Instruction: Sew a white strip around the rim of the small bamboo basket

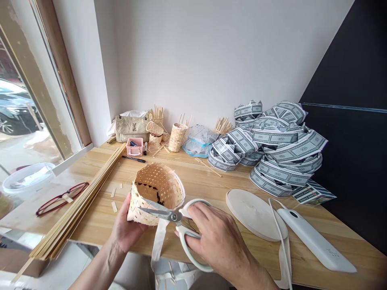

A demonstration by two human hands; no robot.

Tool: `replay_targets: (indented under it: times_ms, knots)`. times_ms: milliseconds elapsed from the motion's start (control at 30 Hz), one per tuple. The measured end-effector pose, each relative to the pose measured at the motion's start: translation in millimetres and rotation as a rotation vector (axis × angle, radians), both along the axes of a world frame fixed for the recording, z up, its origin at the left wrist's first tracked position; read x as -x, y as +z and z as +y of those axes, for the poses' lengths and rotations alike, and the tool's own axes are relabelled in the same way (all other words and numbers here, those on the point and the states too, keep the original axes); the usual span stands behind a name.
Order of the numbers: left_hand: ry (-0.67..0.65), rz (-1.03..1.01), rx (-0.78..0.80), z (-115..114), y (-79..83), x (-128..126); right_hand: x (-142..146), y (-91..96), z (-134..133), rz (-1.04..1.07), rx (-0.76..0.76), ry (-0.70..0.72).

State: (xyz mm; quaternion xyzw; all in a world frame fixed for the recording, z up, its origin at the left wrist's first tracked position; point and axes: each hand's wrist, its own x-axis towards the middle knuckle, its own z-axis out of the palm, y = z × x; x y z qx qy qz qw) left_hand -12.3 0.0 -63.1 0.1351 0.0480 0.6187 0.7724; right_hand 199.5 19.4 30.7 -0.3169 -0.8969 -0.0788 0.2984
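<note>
A woven basket (142, 173) of pale thin strips, with dark strips showing inside, is tilted in my left hand (125, 227), which grips its lower left side. My right hand (211, 233) has its fingers through the handles of white-handled scissors (173, 217). The blades are parted and lie across the basket's near rim, pointing left. A white cloth tape (159, 241) hangs from that rim past the table edge, just below the blades. Whether the blades touch the tape, I cannot tell.
Long wooden strips (84, 197) and red glasses (62, 199) lie left. A tape roll (254, 213) and a white handheld device (317, 241) with a cord are right. Behind stand stacked patterned paper bands (281, 141), a pink box (134, 147), small baskets (177, 137) and a handbag (131, 129).
</note>
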Motion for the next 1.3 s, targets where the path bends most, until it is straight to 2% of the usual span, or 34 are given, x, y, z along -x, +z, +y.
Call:
replay_targets:
  times_ms: [1033,1300]
  knots:
    - [0.059,0.043,0.038,0.5,-1.5,1.3,-3.5,-2.4,-1.7,0.002,-0.046,0.015]
    - [0.113,0.094,0.088,-2.8,6.3,-2.2,-0.7,2.6,-4.2,-0.019,0.031,-0.037]
